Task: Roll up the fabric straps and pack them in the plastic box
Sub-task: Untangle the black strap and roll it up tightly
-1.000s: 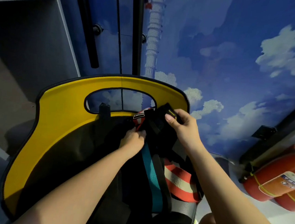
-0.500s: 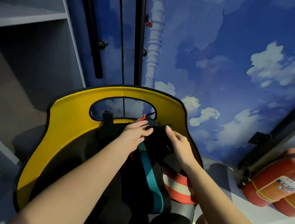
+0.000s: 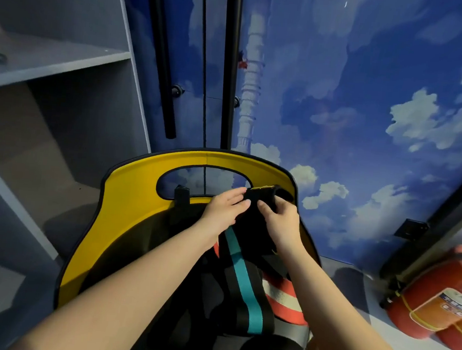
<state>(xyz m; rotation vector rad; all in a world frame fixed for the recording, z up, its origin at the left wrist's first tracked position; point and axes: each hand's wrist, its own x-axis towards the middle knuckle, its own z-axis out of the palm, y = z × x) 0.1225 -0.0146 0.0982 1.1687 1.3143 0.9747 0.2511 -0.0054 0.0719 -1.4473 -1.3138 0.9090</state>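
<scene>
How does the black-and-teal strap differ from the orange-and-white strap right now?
The black-and-teal strap is black with one teal stripe; the orange-and-white strap has orange and pale bands. The black-and-teal strap runs up toward both hands and lies on top; the orange-and-white strap lies untouched, partly hidden beneath it. Both are flat woven fabric.

Two hands, left (image 3: 225,209) and right (image 3: 280,221), meet on one black strap (image 3: 261,195). One yellow chair back (image 3: 126,210) stands under them. On its seat lie one teal-striped black strap (image 3: 245,282) and one orange-and-white strap (image 3: 283,296). Right of the chair stand two red fire extinguishers (image 3: 437,299).
</scene>
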